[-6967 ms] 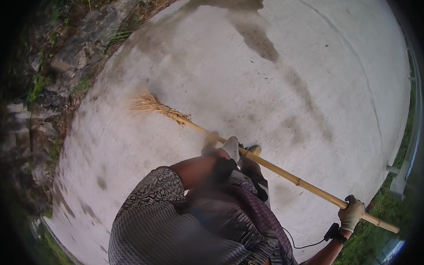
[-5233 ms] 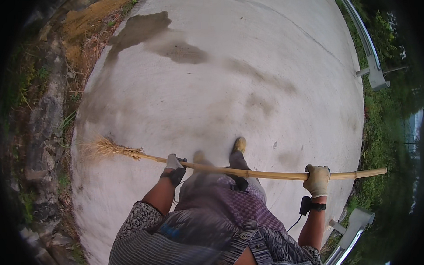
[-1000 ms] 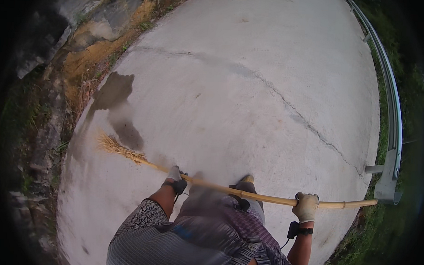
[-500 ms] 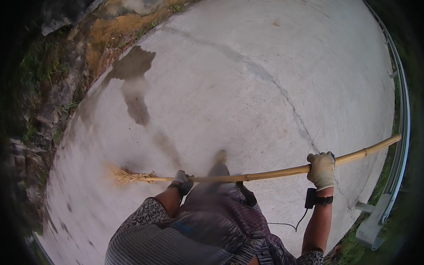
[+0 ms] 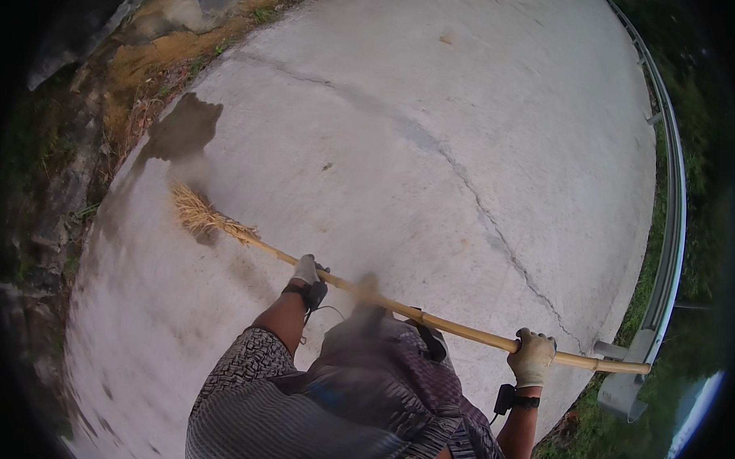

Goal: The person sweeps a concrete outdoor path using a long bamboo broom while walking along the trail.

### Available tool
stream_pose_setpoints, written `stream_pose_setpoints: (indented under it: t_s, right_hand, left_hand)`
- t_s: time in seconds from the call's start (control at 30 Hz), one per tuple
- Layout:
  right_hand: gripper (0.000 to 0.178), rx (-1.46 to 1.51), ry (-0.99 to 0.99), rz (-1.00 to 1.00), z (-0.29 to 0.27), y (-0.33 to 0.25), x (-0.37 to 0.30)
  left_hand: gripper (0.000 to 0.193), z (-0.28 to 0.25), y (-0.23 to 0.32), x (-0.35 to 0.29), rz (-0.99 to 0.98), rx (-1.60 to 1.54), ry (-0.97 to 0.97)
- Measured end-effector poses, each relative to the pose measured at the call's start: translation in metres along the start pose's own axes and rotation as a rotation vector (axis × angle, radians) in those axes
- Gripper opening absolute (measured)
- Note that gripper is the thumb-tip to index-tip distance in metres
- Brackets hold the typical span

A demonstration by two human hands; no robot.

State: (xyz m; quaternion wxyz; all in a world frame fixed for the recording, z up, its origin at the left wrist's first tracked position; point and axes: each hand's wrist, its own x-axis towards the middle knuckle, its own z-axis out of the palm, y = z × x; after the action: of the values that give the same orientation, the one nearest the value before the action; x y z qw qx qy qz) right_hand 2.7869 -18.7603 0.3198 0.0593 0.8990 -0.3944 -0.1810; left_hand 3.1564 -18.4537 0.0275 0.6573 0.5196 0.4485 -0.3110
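Observation:
A long broom (image 5: 449, 325) with a bamboo handle lies slantwise across my body, its straw bristles (image 5: 198, 211) out to the upper left and its bare end at the lower right. My left hand (image 5: 308, 272), in a pale work glove, is closed round the handle not far below the bristles. Further down the handle, my gloved right hand (image 5: 531, 357) grips it near the bare end. Each wrist wears a black strap with a small box and a thin cable. The bristles are over the concrete by a dark wet patch (image 5: 185, 128); whether they touch it I cannot tell.
The pale concrete road (image 5: 369, 197) has a long crack (image 5: 505, 242) across it. A metal guardrail (image 5: 672, 216) curves along the right edge, with greenery behind. Rocks and earth (image 5: 147, 64) border the left edge. A small brown leaf-like bit (image 5: 446, 38) lies far ahead.
The broom has tilted: its bristles swung forward toward the wet patch while the bare end came down and back. My left hand moved forward; my right hand moved back and left.

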Motion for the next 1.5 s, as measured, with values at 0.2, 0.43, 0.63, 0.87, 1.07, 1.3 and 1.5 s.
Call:
stream_pose_setpoints:
  t_s: [0.2,0.43,0.63,0.87,1.07,1.3,1.5]
  right_hand:
    - [0.008,0.094,-0.017,0.107,0.029,0.01,-0.01]
    - [0.01,0.14,-0.182,0.371,0.068,0.042,-0.072]
    - [0.008,0.273,-0.259,0.572,0.084,0.045,-0.164]
    - [0.033,0.518,-0.658,0.954,0.114,0.007,-0.278]
    - [0.038,0.581,-0.732,0.926,0.074,-0.001,-0.266]
    - [0.035,0.367,-0.777,0.869,0.029,-0.014,-0.222]
    - [0.009,0.184,-0.394,0.24,-0.018,-0.039,-0.053]
  left_hand:
    - [0.015,0.102,0.035,0.027,0.122,0.122,-0.161]
    - [0.018,0.204,-0.026,-0.007,0.054,0.277,-0.188]
    - [0.014,0.26,-0.131,-0.044,0.021,0.548,-0.513]
    - [0.018,0.299,-0.249,-0.129,-0.259,0.852,-0.596]
    - [0.01,0.294,-0.332,-0.003,-0.049,0.848,-0.904]
    - [0.018,0.267,-0.197,-0.087,-0.146,0.826,-0.778]
    - [0.01,0.243,-0.015,-0.002,-0.041,0.396,-0.353]
